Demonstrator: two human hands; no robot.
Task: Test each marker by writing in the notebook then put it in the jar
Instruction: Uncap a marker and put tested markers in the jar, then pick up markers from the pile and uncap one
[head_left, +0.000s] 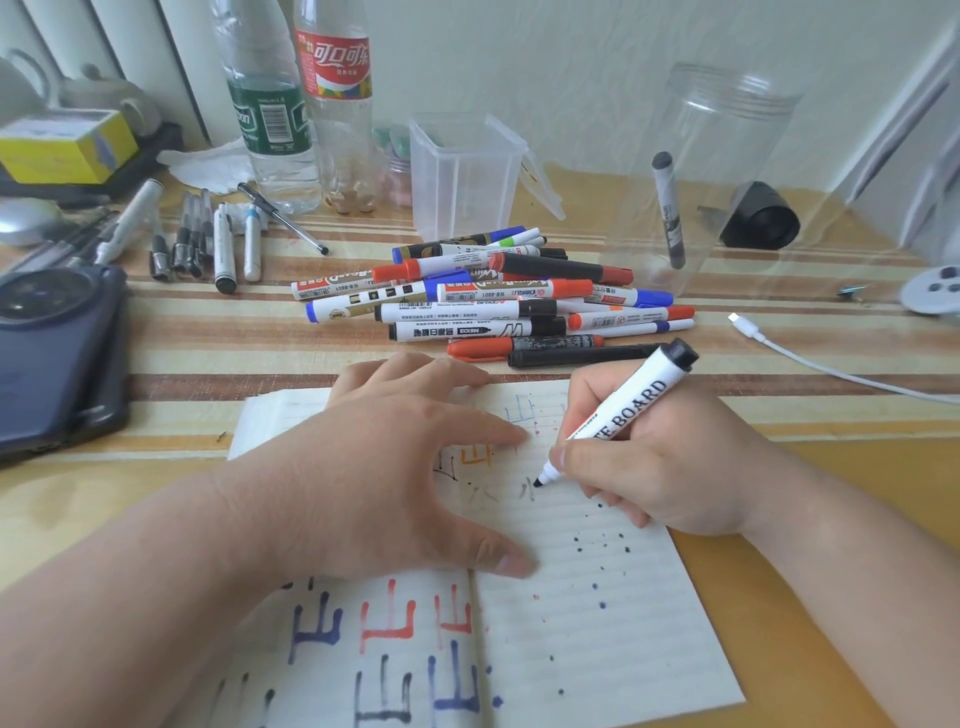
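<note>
1. Head view: the right hand has its grip clamped on a black marker, tip on the near notebook.
2. Pinning the page, the left hand lies flat, fingers apart.
3. Far right stands the jar; that flat palm could smear wet ink if it slides.

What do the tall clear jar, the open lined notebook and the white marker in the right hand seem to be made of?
Tall clear jar: likely glossy transparent plastic; things behind show through, threads ring its rim. Open lined notebook: matte paper; ink marks look soaked in. White marker: probably smooth plastic, with printed lettering.
</note>
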